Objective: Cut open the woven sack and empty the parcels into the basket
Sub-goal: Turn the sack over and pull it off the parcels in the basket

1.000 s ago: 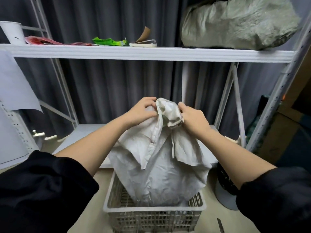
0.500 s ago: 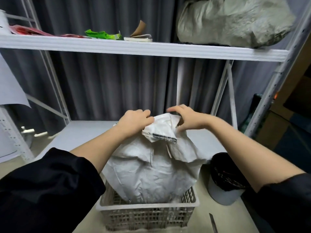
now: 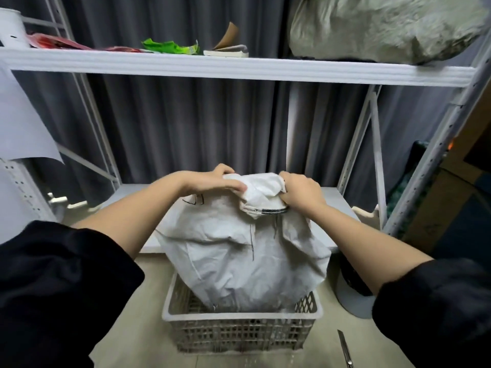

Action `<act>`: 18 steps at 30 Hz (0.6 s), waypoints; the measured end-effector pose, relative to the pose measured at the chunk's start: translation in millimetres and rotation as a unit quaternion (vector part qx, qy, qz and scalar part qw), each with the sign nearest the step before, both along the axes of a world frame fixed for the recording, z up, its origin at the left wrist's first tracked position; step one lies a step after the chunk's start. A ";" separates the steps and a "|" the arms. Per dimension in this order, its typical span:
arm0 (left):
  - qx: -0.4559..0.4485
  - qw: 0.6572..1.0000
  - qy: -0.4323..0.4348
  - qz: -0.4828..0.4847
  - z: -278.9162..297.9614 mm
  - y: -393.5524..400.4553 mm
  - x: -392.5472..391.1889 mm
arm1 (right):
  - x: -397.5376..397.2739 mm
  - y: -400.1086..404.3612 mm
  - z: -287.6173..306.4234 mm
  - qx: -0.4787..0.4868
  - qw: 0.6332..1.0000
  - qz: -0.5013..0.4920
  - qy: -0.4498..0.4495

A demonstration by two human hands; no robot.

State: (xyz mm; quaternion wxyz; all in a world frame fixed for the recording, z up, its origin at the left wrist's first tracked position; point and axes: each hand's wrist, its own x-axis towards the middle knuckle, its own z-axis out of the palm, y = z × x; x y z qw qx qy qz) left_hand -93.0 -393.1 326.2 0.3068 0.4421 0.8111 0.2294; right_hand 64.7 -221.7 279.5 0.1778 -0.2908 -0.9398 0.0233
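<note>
Hands first: the left hand (image 3: 212, 181) clutches the bunched top of the crumpled white woven sack (image 3: 247, 261), fingers curled over the fabric, and just to its right the right hand (image 3: 301, 193) grips the same gathered top, where a dark-edged hem folds over. The sack stands upright with its lower end sunk inside the pale grey plastic lattice basket (image 3: 241, 318), which sits on the beige floor; whatever is in the sack cannot be seen. Both forearms are bare below black sleeves (image 3: 53, 288).

Above and left of the basket, on the white metal shelf (image 3: 239, 67), lie a red flat packet (image 3: 53, 42), a crumpled green wrapper (image 3: 170, 46) and a book with its brown cover curling up (image 3: 227, 46); further right on that shelf rests a bulky grey-green sack (image 3: 385, 25). Right of the basket, on the floor, is a slim metal-bladed cutter (image 3: 345, 350), apart from it, and beyond that a grey bin lined with a black bag (image 3: 353, 290).
</note>
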 end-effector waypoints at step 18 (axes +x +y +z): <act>0.253 0.762 0.580 0.139 63.8 12.3 16.2 | 1.1 -29.4 111.6 0.181 0.968 0.043 0.166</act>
